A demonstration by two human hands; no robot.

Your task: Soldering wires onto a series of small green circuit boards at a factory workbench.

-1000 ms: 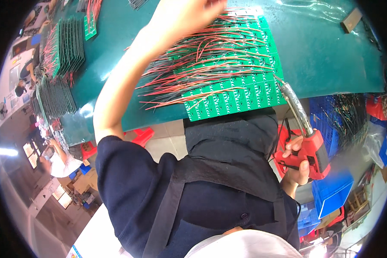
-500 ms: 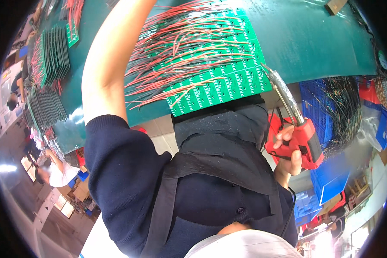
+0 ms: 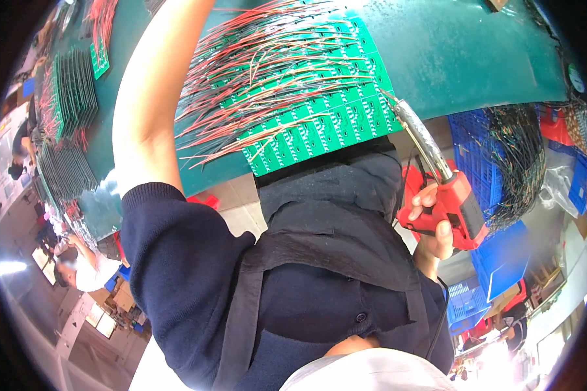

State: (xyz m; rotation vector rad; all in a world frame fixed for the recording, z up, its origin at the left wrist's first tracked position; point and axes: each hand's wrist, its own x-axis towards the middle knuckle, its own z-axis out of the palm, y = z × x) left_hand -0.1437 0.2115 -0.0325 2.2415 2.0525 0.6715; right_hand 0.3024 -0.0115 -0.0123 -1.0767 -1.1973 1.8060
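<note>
My right hand is wrapped round the red handle of a soldering gun, right of my lap. The gun's long metal barrel points up and left, its tip at the right edge of a green circuit board panel. Whether the tip touches the panel I cannot tell. Many red and black wires lie across the panel, loose ends to the left. My left forearm reaches up along the wires' left side; its hand is beyond the top edge, out of sight.
Stacks of wired boards stand at the left of the green table. Blue crates, one beside a dark wire bundle, are at the right. A person sits far left.
The whole view has shifted slightly, so the table and panel sit further left. The soldering gun's tip has moved a little left, over the panel's edge. My right hand keeps its grip.
</note>
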